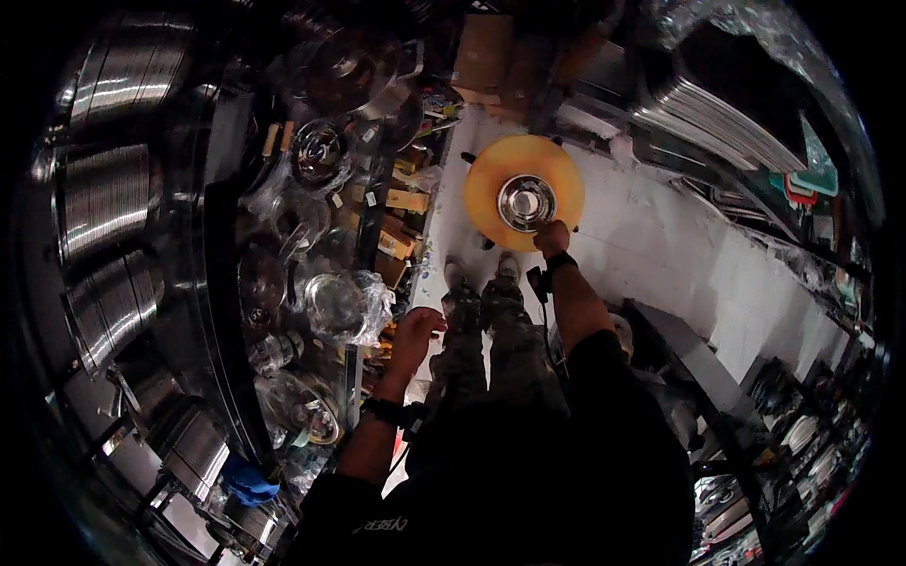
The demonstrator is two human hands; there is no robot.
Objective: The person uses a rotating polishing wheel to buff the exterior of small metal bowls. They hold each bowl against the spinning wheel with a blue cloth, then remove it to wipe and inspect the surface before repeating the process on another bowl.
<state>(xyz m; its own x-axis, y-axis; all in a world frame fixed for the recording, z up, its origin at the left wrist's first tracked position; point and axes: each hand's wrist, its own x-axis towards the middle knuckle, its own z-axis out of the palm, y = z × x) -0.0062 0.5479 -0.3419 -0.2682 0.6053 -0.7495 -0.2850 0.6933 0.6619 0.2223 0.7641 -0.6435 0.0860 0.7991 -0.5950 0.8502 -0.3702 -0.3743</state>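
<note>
A shiny round metal bowl is over the orange-yellow round seat of a stool. My right hand is closed at the bowl's near right rim, its fingertips partly hidden. Whether the bowl rests on the seat or is held just above it, I cannot tell. My left hand hangs at my left side with its fingers loosely bent and nothing visible in it. It is nearest to a plastic-wrapped round item on the shelf.
Shelves on the left hold metal pans and stacked metal trays. Boxes line the lower shelf. A pale floor surrounds the stool. More stacked trays stand at the far right, and a dark shelf edge is nearer.
</note>
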